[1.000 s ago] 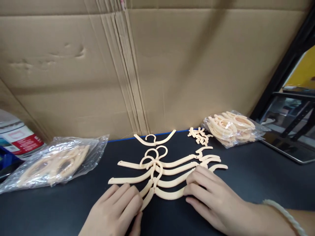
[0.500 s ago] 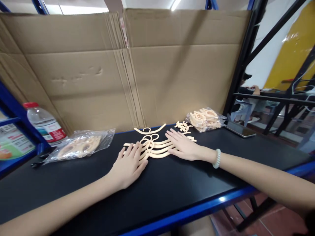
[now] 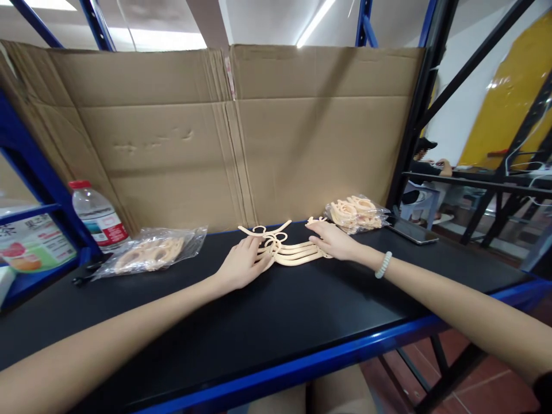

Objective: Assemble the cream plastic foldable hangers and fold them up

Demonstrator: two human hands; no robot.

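Several cream plastic hangers (image 3: 290, 253) lie fanned in a row on the black tabletop (image 3: 276, 322). My left hand (image 3: 241, 263) rests flat on their left ends, fingers spread. My right hand (image 3: 333, 241) lies flat over their right ends; a pale bead bracelet (image 3: 383, 265) circles that wrist. One separate hanger (image 3: 265, 229) lies just behind the row by the cardboard. A small heap of cream clips (image 3: 315, 220) sits behind my right hand, partly hidden by it.
A clear bag of hangers (image 3: 149, 253) lies at the left, another bag (image 3: 356, 213) at the right. A water bottle (image 3: 98, 217) stands far left. Cardboard (image 3: 241, 132) walls the back. A tablet (image 3: 411, 230) lies right. A person sits beyond the rack.
The view has pulled back and up, so both arms now show at full stretch. Both hands stay on the hanger row, which looks drawn closer together.
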